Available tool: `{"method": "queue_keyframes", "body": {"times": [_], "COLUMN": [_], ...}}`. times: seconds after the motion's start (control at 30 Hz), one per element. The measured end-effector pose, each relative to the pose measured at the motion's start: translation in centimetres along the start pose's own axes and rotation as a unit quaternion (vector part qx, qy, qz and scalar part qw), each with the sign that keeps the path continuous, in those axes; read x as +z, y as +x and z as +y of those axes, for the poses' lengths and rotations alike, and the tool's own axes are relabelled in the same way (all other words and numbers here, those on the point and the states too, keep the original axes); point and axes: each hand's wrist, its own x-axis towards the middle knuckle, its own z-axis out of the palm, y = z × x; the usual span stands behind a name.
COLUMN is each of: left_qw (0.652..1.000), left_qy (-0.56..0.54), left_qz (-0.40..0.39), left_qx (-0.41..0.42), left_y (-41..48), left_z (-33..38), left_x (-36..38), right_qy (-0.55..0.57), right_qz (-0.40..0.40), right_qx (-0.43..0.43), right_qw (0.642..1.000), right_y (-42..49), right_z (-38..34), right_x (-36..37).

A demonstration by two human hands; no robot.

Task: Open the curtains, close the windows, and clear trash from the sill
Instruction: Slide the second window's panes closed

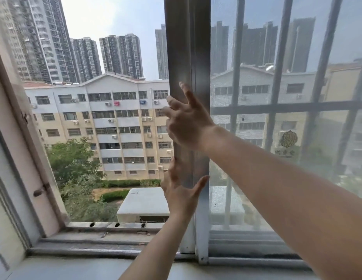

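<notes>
A grey sliding window frame [182, 47] stands upright in the middle of the view, with the opening to its left showing open air. My right hand [186, 120] is on the frame's left edge at mid height, fingers curled round it and the index finger stretched up. My left hand [181, 190] is lower on the same upright, fingers behind the left edge and thumb spread across its front. The sill track [91, 240] below is dusty with small bits of debris [142, 232]. No curtain is in view.
A mesh screen [287, 138] with metal bars behind it fills the right half. The cream side frame [24, 138] with a rusty latch [41, 190] borders the opening on the left. A pale inner sill [75, 267] runs along the bottom. Apartment blocks and trees lie outside.
</notes>
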Motion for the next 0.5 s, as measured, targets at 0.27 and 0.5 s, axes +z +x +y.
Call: {"method": "queue_keyframes", "body": {"times": [0.27,0.5], "left_qw": [0.999,0.992], "left_qy": [-0.037,0.045], "left_qz": [0.013,-0.105], "left_qx": [0.006,0.062], "left_y": [0.2,-0.3], "left_z": [0.0,-0.4], "left_x": [1.2,-1.9], "right_qy": [-0.018,0.032], "right_qz": [-0.026,-0.054], "right_qx": [0.000,0.050], "right_qw": [1.000,0.997], "right_y": [-0.1,-0.8], "right_z": [0.0,-0.9], "right_x": [0.3,1.4]}}
